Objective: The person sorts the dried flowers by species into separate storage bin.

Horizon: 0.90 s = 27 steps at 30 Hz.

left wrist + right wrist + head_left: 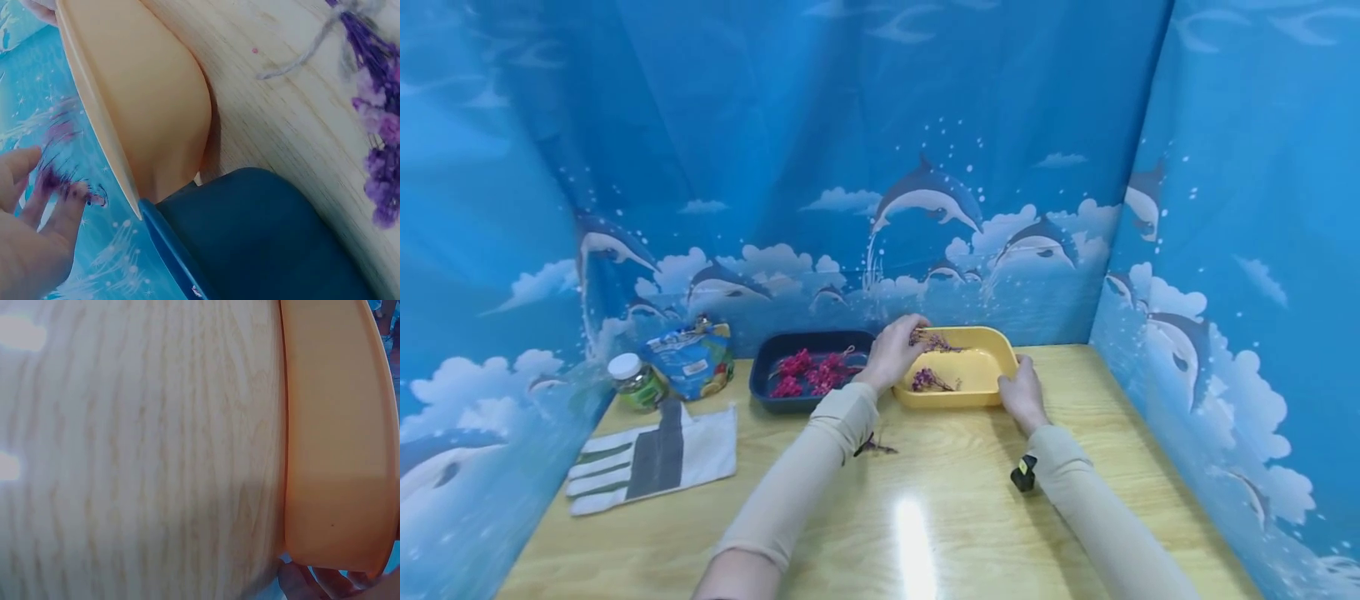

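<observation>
My left hand (895, 350) is over the left end of a yellow plastic tub (955, 400), pinching a sprig of purple dried flowers (59, 175). Another small purple bunch (927, 381) lies inside the tub. At the tub's right end my right hand (1022, 390) grips the wall and rim; in the right wrist view its fingers (312, 581) curl under that end. Close on the left stands a dark blue tub (790, 406) with pink dried flowers (823, 372) in it, partly hidden by my left hand and wrist.
A string-tied purple flower bunch (378, 125) lies on the table before the tubs, partly behind my left forearm. At the left are a white-lidded jar (638, 383), a blue snack bag (691, 360) and a striped cloth (655, 457). A dolphin-print curtain (820, 208) backs the table.
</observation>
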{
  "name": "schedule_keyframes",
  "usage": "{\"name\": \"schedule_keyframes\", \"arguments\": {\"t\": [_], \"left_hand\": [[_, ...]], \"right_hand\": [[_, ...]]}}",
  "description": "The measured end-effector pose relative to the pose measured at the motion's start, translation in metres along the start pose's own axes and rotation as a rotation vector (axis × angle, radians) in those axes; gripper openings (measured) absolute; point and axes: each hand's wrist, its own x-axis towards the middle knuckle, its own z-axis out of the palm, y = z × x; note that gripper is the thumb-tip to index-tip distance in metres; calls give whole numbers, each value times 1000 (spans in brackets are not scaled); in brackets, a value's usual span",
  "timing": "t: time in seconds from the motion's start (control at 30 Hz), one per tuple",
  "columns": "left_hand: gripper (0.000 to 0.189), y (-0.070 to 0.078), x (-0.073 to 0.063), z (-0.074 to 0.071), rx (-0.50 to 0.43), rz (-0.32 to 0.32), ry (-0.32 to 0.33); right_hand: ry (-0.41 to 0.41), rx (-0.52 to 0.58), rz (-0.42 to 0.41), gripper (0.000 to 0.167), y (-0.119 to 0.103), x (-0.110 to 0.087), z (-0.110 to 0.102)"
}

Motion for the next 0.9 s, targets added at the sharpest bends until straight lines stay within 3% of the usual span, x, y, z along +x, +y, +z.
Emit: {"name": "schedule_keyframes", "arguments": {"t": [0.13,0.27,0.5,0.73,0.9], "left_hand": [[45,-4,-1,-2,-96,5,3],[43,-6,-3,-7,-158,6,52],[33,-8,-9,-22,-196,27,129],[31,-9,-34,-40,-168,76,124],[37,-7,-57,-51,-159,79,49]], "right_hand": [[-6,-10,-11,63,1,-2,2],[-6,-16,-13,62,1,-1,2],[2,-21,-12,63,2,3,0],[-4,-30,-13,64,1,2,0],[-5,-31,-16,64,0,1,0]]}}
